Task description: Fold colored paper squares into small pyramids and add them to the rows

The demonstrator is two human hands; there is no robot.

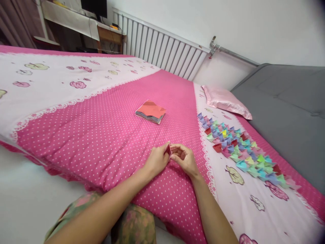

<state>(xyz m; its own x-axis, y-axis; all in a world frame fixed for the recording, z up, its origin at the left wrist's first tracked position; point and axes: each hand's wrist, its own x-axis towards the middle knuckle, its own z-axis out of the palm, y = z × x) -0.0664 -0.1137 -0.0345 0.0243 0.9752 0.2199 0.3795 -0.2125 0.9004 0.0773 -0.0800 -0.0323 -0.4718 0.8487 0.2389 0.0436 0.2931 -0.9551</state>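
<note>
A small folded piece of red paper [168,150] is held between my two hands over the near edge of the bed. My left hand [157,158] closes around its left side, thumb and fingers pressed together. From the right, my right hand [185,158] pinches the paper's edge with thumb and forefinger, its other fingers curled. Part of the paper is hidden by the fingers. Beyond my hands lies a stack of square paper [151,112] with a creased red sheet on top.
Several rows of folded paper boats [236,145] in many colours stand at the right. A pink pillow [225,101] lies behind them, against a grey headboard [284,112]. The pink dotted bedspread [101,135] has soft wrinkles. A white railing [162,44] and a desk [109,34] are at the back.
</note>
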